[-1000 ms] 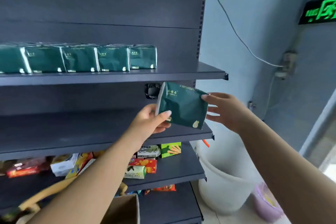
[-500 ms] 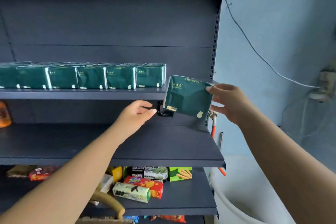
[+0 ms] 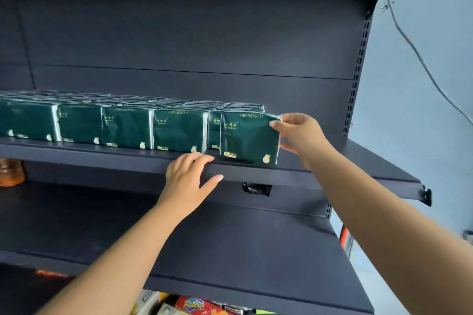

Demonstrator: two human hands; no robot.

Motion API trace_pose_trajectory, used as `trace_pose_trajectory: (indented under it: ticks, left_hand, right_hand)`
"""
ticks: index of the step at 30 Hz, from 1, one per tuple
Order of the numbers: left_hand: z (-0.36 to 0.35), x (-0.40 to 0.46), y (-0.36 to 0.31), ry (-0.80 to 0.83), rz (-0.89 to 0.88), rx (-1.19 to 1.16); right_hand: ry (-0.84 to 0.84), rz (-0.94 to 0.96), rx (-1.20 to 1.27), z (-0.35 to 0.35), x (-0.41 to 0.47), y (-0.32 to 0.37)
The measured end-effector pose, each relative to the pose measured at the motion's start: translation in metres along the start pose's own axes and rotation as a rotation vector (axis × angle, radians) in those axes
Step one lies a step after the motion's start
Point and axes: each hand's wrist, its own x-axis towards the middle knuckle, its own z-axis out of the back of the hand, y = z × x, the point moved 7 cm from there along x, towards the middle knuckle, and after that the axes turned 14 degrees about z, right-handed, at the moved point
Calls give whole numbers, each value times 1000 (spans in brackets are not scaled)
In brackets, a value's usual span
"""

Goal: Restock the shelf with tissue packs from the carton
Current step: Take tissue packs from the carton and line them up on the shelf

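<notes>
Nearest the camera, colourful snack packets [image 3: 194, 305] peek out along the bottom edge, under the bare dark lower shelf [image 3: 256, 258]; above that, the left hand [image 3: 188, 181] has let go of the pack it was steadying a second ago and now rests on the front lip of the dark blue-grey metal upper shelf [image 3: 358, 161], fingers spread and relaxed, holding nothing; just beside it, the dark green plastic-wrapped tissue pack [image 3: 249, 139], which half a second ago was in the air off the shelf's right end, now stands upright on that upper shelf, slightly forward of the line; the right hand [image 3: 300, 135] grips its right edge, thumb on the front face and fingers curled behind; behind and to the left runs the row of matching green tissue packs [image 3: 102, 125], several ranks deep, and the new pack overlaps the front of the last one; farthest back is the dark back panel [image 3: 179, 33]; by my reading the placement is nearly done, needing only a push back into line and a release; the carton is out of view.
</notes>
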Motion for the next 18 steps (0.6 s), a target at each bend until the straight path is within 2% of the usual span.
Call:
trace_pose_trajectory:
  ticks: [5, 18]
  left_hand:
    - [-11, 6, 7, -184, -93, 62]
    - [-14, 3, 6, -360, -90, 25]
  right_hand:
    - [52, 40, -74, -28, 26, -25]
    - [75, 108, -127, -55, 42, -32]
